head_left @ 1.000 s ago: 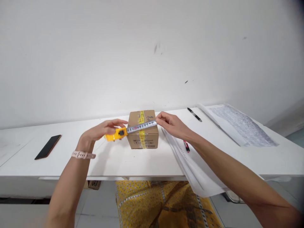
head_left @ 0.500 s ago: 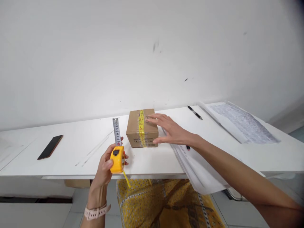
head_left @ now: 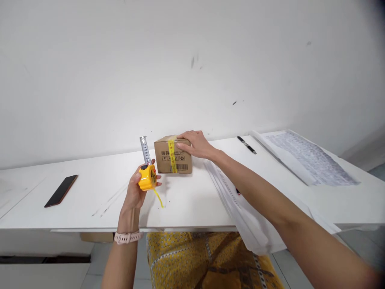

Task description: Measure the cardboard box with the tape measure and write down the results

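Observation:
A yellow tape measure (head_left: 147, 178) is in my left hand (head_left: 135, 190), which is closed around its case. A short length of its metal blade (head_left: 144, 149) sticks out, pointing away from me, and a yellow wrist strap dangles below. To the right is a small cardboard box (head_left: 164, 158) with a band of yellow printed tape, its printed front face turned toward me. My right hand (head_left: 194, 143) grips the box's upper right edge, fingers over the top and thumb on the front. The box looks tipped back; whether its base touches the table is unclear.
A black phone (head_left: 61, 190) lies on the white table (head_left: 192, 204) at left. Loose paper sheets (head_left: 255, 222) lie under my right forearm and overhang the front edge. Farther right are a pen (head_left: 246, 145) and a written sheet (head_left: 313, 156). A wall stands behind.
My right hand has moved left and taken hold of the box, which has tipped back and shifted slightly left and away. My left hand has moved the tape measure farther from me.

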`<state>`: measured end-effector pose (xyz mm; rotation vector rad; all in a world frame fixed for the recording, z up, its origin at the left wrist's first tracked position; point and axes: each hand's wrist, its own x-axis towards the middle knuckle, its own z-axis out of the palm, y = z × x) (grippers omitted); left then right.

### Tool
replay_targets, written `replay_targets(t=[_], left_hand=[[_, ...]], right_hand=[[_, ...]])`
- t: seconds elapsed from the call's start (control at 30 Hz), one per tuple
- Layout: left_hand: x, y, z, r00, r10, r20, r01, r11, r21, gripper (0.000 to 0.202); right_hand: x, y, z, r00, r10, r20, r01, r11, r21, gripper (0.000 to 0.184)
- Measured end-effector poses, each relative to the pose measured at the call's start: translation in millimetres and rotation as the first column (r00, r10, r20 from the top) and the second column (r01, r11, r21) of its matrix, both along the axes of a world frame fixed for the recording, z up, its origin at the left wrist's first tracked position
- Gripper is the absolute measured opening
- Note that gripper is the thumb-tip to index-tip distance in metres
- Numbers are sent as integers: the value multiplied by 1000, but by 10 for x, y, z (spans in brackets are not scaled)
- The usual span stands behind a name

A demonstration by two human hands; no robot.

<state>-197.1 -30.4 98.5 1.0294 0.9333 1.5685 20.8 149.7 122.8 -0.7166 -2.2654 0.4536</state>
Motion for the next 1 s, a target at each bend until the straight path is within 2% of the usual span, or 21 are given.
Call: replay_targets(t=[0.07, 0.17, 0.3, 0.4, 0.53, 0.77, 0.87, 1.0], left_hand=[[76, 62, 87, 1000, -17, -16, 17, 1000, 20, 49], [251, 173, 141, 995, -85, -52, 84, 996, -15, 49], [430, 367, 127, 988, -148, -50, 144, 986, -81, 50], [474, 482, 110, 989, -145, -9, 143, 985, -99, 50], [479, 558, 114, 993, -120, 9, 121, 985, -121, 50], [499, 596, 94, 993, -115, 9, 115, 981, -157, 49], [524, 533, 23, 993, -119, -12, 116, 983, -144, 52], [534, 388, -146, 991, -133, -29, 128, 982, -137, 53]], right_hand=[[-73, 94, 68, 998, 7, -67, -12, 997, -76, 34], [-124, 181, 103, 991, 30, -131, -48, 990, -136, 33], [-106, 256, 106, 986, 62, -154, -85, 986, -145, 42], [-87, 294, 124, 991, 64, -119, -81, 987, -142, 49], [-91, 310, 153, 992, 88, -91, -96, 992, -85, 48], [-96, 344, 146, 997, 76, 5, -76, 997, -16, 41], [-100, 361, 153, 997, 65, 31, -64, 998, -15, 41], [-96, 378, 172, 997, 77, 8, -77, 996, -54, 40]])
